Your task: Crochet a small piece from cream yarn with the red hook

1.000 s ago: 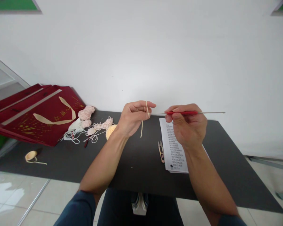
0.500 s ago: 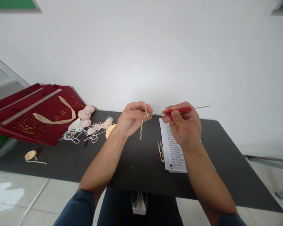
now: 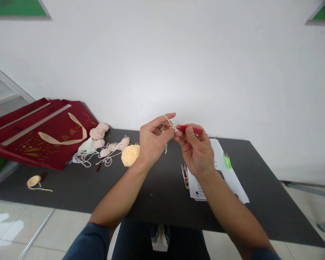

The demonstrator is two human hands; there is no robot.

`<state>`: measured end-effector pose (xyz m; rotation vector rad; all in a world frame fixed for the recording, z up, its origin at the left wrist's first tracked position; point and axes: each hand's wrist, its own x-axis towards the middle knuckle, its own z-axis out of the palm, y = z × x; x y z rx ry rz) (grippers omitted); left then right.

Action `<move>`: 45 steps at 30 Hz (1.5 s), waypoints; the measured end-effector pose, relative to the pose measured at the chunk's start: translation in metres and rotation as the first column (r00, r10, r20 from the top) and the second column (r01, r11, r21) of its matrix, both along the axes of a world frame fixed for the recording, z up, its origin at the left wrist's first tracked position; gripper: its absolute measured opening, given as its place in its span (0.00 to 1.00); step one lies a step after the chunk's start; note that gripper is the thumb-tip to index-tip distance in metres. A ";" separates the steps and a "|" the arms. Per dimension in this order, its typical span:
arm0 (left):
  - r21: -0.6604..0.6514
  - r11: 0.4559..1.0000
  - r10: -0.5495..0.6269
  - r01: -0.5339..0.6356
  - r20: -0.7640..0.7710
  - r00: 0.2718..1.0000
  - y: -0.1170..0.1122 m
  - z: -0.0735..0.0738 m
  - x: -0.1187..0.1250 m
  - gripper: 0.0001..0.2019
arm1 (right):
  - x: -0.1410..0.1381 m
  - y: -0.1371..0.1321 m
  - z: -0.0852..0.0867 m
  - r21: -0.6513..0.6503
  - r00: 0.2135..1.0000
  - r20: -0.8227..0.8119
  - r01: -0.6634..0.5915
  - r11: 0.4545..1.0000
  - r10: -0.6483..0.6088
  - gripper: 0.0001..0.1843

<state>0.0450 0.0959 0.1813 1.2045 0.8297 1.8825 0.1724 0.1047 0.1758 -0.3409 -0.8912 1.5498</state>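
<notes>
My left hand (image 3: 155, 141) pinches pale yarn (image 3: 166, 148) between thumb and fingers; a strand passes over the raised index finger and a short end hangs below the hand. My right hand (image 3: 197, 151) grips the red handle of a hook (image 3: 197, 130), thumb on the near side. The hook lies roughly level, its left shaft reaching across the yarn at my left fingers, its other metal end projecting to the right past my right hand. Both hands are raised above the dark table (image 3: 162, 204), close together; whether their fingertips touch I cannot tell.

Beneath my right forearm lies a stack of printed paper (image 3: 237, 184), partly covered from view. Green snips (image 3: 227, 161) rest on it; a second pair, the tan snips (image 3: 185, 177), lies just beside its left edge.

Beside my left wrist sits a yellow ball (image 3: 130, 155). Further left are loose pink yarn (image 3: 121, 144), white yarn (image 3: 86, 146) and pink balls (image 3: 99, 131), near dark red bags (image 3: 51, 135) leaning at the wall (image 3: 206, 61). A small cream piece (image 3: 34, 180) with a trailing strand lies near the table's left end.
</notes>
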 end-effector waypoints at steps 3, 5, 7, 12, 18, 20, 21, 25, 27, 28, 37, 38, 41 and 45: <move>0.002 0.999 0.047 -0.047 -0.004 0.999 -0.002 0.001 0.005 0.20 | -0.001 0.000 -0.002 -0.001 1.000 0.007 0.017 1.000 -0.017 0.05; 0.006 0.998 0.067 -0.067 -0.010 0.998 -0.004 0.001 0.007 0.18 | -0.001 0.001 -0.003 0.004 0.999 0.020 0.033 0.999 -0.033 0.05; 0.006 0.996 0.087 -0.087 -0.011 0.996 -0.005 0.001 0.009 0.15 | 0.000 0.002 -0.003 0.016 0.999 0.021 0.042 0.999 -0.043 0.05; -0.005 0.991 0.137 -0.137 -0.031 0.990 -0.006 0.000 0.010 0.10 | 0.001 0.005 -0.004 0.082 0.997 0.018 0.077 0.994 -0.078 0.05; 0.013 0.982 0.188 -0.188 -0.075 0.979 -0.006 0.002 0.009 0.12 | 0.008 0.009 -0.004 0.212 0.981 0.050 0.171 0.962 -0.185 0.06; 0.013 0.980 0.200 -0.199 -0.071 0.977 -0.006 0.003 0.010 0.11 | 0.010 0.009 -0.004 0.263 0.972 0.046 0.211 0.941 -0.231 0.06; 0.016 0.979 0.203 -0.203 -0.067 0.977 -0.006 0.003 0.010 0.11 | 0.011 0.009 -0.003 0.284 0.967 0.042 0.228 0.931 -0.250 0.06; 0.036 0.974 0.225 -0.223 -0.073 0.972 -0.006 0.002 0.009 0.12 | 0.013 0.009 -0.002 0.337 0.946 0.032 0.293 0.895 -0.321 0.04; 0.043 0.969 0.246 -0.243 -0.085 0.966 -0.006 0.002 0.008 0.12 | 0.013 0.009 -0.002 0.354 0.934 0.032 0.323 0.878 -0.356 0.03; 0.047 0.966 0.258 -0.255 -0.091 0.962 -0.006 0.002 0.008 0.12 | 0.013 0.009 -0.003 0.362 0.928 0.032 0.334 0.870 -0.370 0.03; 0.092 0.940 0.338 -0.329 -0.126 0.933 -0.007 0.004 0.010 0.10 | 0.012 0.007 -0.006 0.415 0.889 0.073 0.385 0.825 -0.452 0.03; 0.099 0.931 0.362 -0.351 -0.137 0.922 -0.007 0.004 0.011 0.11 | 0.011 0.006 -0.006 0.427 0.876 0.078 0.401 0.811 -0.475 0.03; 0.121 0.901 0.433 -0.417 -0.168 0.886 -0.009 0.005 0.013 0.12 | 0.008 0.000 -0.005 0.484 0.827 0.074 0.459 0.745 -0.558 0.05; 0.116 0.891 0.454 -0.440 -0.173 0.874 -0.011 0.006 0.015 0.10 | 0.007 -0.009 -0.006 0.597 0.749 0.083 0.491 0.634 -0.658 0.12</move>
